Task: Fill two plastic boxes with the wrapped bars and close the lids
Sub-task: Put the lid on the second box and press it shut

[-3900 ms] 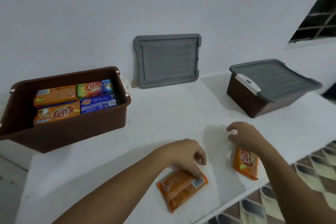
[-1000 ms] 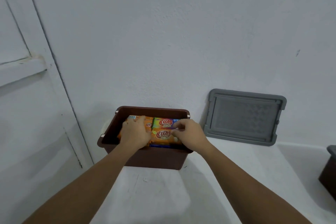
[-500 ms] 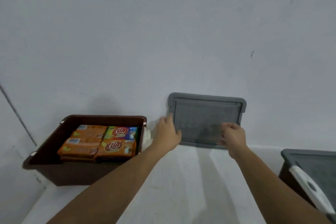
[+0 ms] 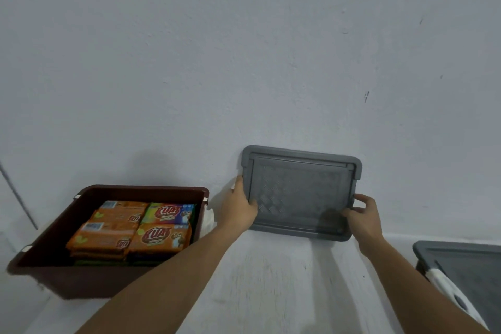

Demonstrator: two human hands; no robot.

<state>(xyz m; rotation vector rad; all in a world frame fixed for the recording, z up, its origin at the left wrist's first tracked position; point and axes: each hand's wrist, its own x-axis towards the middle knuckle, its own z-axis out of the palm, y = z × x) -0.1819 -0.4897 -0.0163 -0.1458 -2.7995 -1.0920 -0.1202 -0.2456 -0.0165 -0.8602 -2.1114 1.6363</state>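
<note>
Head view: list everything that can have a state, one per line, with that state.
brown box: open, no lid, filled with bars.
wrapped bars: stacked inside the brown box.
grey lid: off the box, standing upright, held at both sides.
left hand: grips the lid's left edge.
right hand: grips the lid's right edge.
second box: lid on.

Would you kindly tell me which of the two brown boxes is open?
The brown box on the left, with wrapped bars showing inside; the other, at the right edge, has a grey lid on it.
</note>
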